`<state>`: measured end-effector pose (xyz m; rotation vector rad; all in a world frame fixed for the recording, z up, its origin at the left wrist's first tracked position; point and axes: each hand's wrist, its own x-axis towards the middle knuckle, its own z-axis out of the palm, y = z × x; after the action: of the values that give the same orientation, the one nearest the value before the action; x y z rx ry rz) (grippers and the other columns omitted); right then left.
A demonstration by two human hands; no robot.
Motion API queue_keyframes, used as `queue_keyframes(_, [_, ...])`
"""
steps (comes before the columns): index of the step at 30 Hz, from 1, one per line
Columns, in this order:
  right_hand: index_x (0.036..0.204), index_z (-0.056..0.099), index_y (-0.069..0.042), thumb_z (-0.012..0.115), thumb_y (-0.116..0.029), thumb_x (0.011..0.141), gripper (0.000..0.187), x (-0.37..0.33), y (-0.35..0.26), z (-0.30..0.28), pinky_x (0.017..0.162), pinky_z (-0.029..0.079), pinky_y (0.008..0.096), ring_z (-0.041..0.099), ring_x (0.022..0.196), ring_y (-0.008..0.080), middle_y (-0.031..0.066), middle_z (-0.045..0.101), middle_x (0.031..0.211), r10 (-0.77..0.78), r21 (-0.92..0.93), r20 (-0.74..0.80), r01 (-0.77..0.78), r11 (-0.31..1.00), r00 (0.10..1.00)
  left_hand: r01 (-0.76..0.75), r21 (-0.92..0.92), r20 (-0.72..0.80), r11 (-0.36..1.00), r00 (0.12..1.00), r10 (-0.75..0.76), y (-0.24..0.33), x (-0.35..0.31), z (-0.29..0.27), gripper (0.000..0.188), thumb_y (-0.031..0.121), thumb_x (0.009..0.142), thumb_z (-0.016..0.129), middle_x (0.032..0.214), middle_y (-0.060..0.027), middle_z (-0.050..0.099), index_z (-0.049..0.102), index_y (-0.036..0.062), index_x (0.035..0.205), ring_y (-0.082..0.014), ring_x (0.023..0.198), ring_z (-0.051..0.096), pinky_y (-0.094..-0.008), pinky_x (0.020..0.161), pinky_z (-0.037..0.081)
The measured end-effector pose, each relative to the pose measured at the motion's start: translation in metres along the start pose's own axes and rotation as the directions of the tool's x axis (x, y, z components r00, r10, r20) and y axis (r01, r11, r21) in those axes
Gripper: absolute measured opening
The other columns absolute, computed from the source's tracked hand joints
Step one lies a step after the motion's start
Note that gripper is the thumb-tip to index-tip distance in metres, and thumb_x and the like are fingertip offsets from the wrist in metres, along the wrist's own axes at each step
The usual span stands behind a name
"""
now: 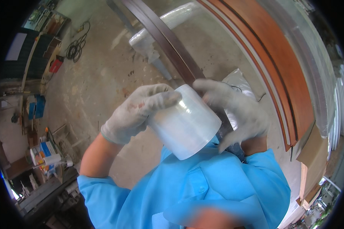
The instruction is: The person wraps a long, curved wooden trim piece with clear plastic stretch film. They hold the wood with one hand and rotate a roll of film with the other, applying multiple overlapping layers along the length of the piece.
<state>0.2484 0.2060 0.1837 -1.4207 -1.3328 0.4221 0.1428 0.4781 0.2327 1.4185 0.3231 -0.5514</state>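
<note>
Cap brim (pixel 214 206): nearest the camera, blue, blurred and cut off below.
Film roll (pixel 187 122): clear and glossy, tilted in front of the blue shirt (pixel 202 179), between both hands; its core is not visible.
Left hand (pixel 141 108): gloved, gripping the roll at its upper left; the fingers behind are hidden.
Right hand (pixel 237 108): gloved, smeared, fingers spread open beside the roll; whether it touches cannot be told.
Dark brown strip (pixel 164 36): cut off at the top edge, partly hidden behind roll and right hand.
Wrapped bundle (pixel 176 17): on the floor, crossed by the strip.
Left-hand clutter (pixel 47 154): small, hard to make out.
</note>
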Motion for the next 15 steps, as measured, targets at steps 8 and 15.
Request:
queue_keyframes(8, [0.127,0.065,-0.005,0.085,-0.018,0.082,0.051,0.005,0.018,0.026,0.091,0.061,0.0372,0.073,0.104,0.0275,0.0107,0.073,0.116,-0.333,-0.615,-0.403,0.017,0.788,0.852,-0.306,0.145,0.166,0.941,0.945,0.282,0.013,0.020,-0.033,0.055,0.047,0.105,0.060,0.113,-0.0089,0.073,0.067,-0.0012,0.130,-0.0140,0.099,0.070,-0.0283,0.088,0.055])
queue_keyframes(15, [0.136,0.058,-0.004,0.077,-0.023,0.092,0.051,-0.038,0.140,0.014,0.096,0.059,0.0384,0.067,0.116,0.0201,0.0117,0.066,0.130,0.359,0.284,-0.710,-0.220,0.933,0.606,-0.267,0.144,-0.070,0.953,0.958,0.279,-0.096,0.093,-0.062,0.059,0.027,0.094,0.079,0.133,-0.0153,0.067,0.059,-0.0038,0.140,-0.0249,0.124,0.064,-0.0400,0.109,0.050])
